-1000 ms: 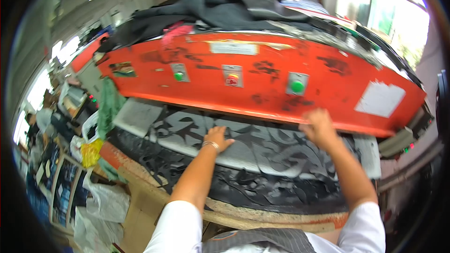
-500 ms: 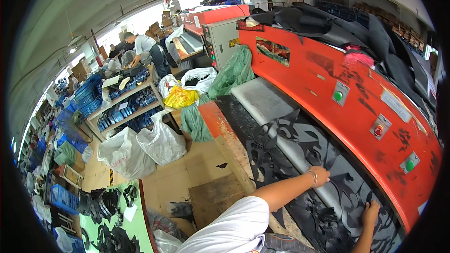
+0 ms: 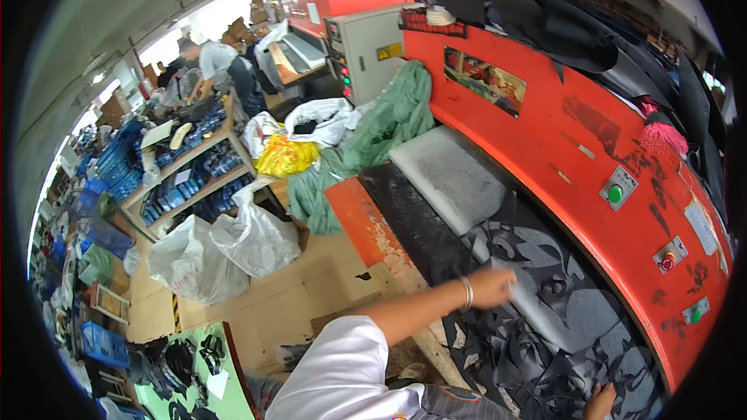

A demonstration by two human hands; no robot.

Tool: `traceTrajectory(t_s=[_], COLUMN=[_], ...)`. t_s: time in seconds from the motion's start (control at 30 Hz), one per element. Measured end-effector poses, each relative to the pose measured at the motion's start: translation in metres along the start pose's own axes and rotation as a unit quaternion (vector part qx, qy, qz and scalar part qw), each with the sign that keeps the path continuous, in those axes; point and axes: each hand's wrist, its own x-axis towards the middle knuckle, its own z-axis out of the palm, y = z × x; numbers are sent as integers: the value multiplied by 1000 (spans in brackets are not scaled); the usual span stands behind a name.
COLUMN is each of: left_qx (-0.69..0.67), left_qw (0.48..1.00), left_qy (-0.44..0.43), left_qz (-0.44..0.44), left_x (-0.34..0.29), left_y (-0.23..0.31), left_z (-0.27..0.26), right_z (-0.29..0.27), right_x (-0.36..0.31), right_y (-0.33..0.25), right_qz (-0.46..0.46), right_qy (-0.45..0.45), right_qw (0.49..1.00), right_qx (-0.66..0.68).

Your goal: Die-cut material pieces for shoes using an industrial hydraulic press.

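Black cut-out sheet scraps point(image 3: 572, 284), full of curved holes, lie in a tangle over the bed of a red press machine point(image 3: 545, 120). Above their near edge is my left hand point(image 3: 492, 286), with bracelets at the wrist. Its fingers look curled in, slightly blurred, and whatever they may hold is hidden. Lower right, my right hand point(image 3: 599, 402) is closed at a bunched heap of the scraps, fingers partly out of sight. A pale grey cutting board point(image 3: 455, 175) shows its bare far end beyond the scraps.
Green and red buttons point(image 3: 615, 194) sit on the machine's front, and black sheets point(image 3: 545, 27) are piled on top. White sacks point(image 3: 198, 260), a green net bag point(image 3: 389, 120) and a shelf rack point(image 3: 187, 179) stand left. A green table point(image 3: 222, 385) is lower left; a person point(image 3: 226, 70) works farther back.
My left hand has drawn back to the left, off the middle of the scraps. My right hand has moved lower and nearer me; scraps are now bunched beside it. The view has shifted.
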Motion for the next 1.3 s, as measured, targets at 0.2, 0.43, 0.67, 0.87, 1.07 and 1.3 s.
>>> traceTrajectory(t_s=[0.2,0.43,0.67,0.87,1.07,1.3], left_qx=[288,317,82,119,126,50], left_qw=[914,913,953,961,976,995], left_qy=[185,152,257,143,142,-52], left_qz=[-219,-208,-140,-204,-109,-73], left_x=[95,112,75,54,22,-130], left_y=[-62,-75,-103,-104,-87,5], left_z=[-69,-66,-89,-119,-106,-99], right_z=[-39,-74,-39,-34,-37,-47], right_x=[9,78,168,201,199,203], right_y=[-73,-267,-415,-506,-545,-545], right_qz=[-68,-323,-416,-366,-324,-289], right_qy=[145,55,59,-34,-51,-108], right_qw=[986,929,881,899,936,937], right_qx=[52,172,218,239,128,164])
